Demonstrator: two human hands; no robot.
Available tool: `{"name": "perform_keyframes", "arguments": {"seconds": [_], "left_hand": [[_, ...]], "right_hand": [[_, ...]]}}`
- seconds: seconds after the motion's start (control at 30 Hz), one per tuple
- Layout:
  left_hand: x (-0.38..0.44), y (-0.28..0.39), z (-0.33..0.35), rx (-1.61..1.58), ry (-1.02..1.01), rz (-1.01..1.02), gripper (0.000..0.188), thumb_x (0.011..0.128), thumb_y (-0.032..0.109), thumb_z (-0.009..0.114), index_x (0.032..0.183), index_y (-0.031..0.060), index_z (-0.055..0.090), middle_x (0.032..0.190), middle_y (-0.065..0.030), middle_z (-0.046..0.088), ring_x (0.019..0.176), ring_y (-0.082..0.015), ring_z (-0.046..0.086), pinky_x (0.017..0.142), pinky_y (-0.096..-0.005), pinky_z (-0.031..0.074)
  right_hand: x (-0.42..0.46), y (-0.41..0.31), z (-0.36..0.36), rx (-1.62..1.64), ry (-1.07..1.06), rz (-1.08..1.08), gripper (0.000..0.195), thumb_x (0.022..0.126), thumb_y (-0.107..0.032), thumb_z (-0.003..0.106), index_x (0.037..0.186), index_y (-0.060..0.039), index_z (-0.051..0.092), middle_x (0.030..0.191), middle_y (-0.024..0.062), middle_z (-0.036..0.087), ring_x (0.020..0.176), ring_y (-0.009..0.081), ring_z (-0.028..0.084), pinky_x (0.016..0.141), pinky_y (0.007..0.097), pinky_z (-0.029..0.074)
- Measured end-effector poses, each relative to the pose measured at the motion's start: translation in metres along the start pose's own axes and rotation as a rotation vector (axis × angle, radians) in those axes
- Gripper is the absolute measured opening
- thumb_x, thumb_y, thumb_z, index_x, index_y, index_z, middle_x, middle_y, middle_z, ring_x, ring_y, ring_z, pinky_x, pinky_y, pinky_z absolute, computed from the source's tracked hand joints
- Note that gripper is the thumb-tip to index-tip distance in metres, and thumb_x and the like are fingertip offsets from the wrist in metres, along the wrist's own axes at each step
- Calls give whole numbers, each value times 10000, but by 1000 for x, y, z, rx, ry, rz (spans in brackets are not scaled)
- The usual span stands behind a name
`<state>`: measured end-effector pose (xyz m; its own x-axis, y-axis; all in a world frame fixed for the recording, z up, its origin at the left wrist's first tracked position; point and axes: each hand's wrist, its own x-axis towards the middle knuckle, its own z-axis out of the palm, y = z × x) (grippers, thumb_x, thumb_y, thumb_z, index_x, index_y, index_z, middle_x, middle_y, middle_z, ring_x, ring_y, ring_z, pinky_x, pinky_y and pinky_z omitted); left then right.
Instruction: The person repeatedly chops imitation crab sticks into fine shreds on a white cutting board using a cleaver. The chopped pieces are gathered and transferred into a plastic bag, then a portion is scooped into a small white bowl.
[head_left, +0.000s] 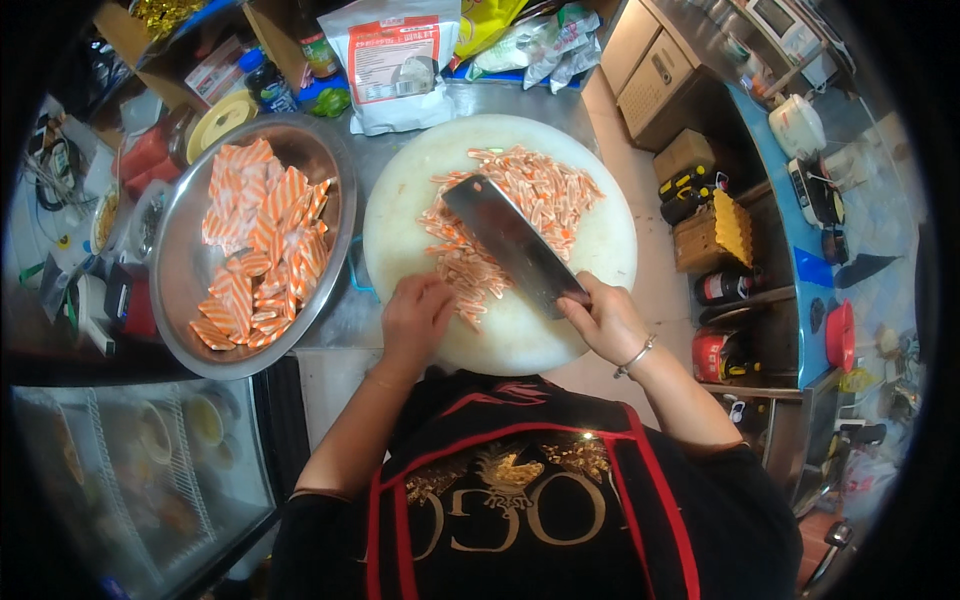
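Observation:
A Chinese cleaver (514, 244) is gripped at its handle end by my right hand (611, 319). Its broad blade slants up and left over a heap of thin orange-and-white strips (559, 199), covering some of them. The strips lie on a thick round white cutting board (401, 202). My left hand (420, 311) rests at the board's near left edge, fingers curled beside the lower strips; whether anything is under them is hidden. To the left, a steel basin (176, 240) holds larger orange-and-white striped pieces (274, 240), possibly surimi.
Behind the board stand a white printed pouch (397, 67) and several plastic bags (540, 49). A blue-capped bottle (262, 79) is behind the basin. Below left is a glass-topped cooler (150, 480). Shelving with bottles and boxes (712, 232) lines the right, across a tiled floor (660, 277).

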<state>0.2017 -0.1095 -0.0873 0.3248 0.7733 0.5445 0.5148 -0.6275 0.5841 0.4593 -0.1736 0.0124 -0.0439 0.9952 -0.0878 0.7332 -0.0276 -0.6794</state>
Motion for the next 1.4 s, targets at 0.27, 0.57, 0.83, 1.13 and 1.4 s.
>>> {"name": "perform_keyframes", "arguments": {"seconds": [0.27, 0.57, 0.83, 1.13, 1.4], "left_hand": [[-13, 16, 8, 97, -163, 67, 284, 785, 150, 691, 1069, 144, 681, 999, -63, 600, 921, -261, 593, 776, -386, 472], [7, -1, 27, 180, -165, -75, 224, 821, 138, 664, 1044, 136, 652, 973, -77, 614, 826, -291, 622, 745, -386, 494], [17, -15, 8, -14, 48, -154, 222, 771, 84, 707, 987, 114, 667, 872, -68, 621, 760, -267, 629, 704, -360, 522], [-10, 14, 12, 117, -141, 167, 131, 745, 72, 658, 868, 116, 672, 836, -35, 604, 781, -230, 608, 639, -349, 500], [-18, 14, 17, 187, -64, 180, 178, 712, 72, 650, 886, 96, 676, 852, -49, 622, 764, -242, 598, 662, -361, 506]], "right_hand": [[-9, 10, 10, -38, -59, -82, 203, 875, -183, 654, 866, -25, 527, 733, 179, 666, 695, 391, 642, 618, 445, 502], [-7, 17, 12, -43, -4, -59, 214, 874, -188, 658, 865, -13, 535, 693, 197, 641, 664, 398, 633, 589, 453, 486], [-13, 22, 12, 16, 52, -37, 216, 868, -170, 663, 870, 0, 529, 723, 202, 656, 685, 400, 639, 600, 448, 490], [-8, 16, 8, -46, -54, -72, 201, 876, -169, 654, 873, -15, 524, 728, 185, 661, 699, 372, 655, 610, 426, 503], [8, 5, -10, -383, -320, -194, 170, 889, -229, 602, 907, -67, 555, 723, 161, 635, 714, 377, 640, 617, 489, 498]]}}
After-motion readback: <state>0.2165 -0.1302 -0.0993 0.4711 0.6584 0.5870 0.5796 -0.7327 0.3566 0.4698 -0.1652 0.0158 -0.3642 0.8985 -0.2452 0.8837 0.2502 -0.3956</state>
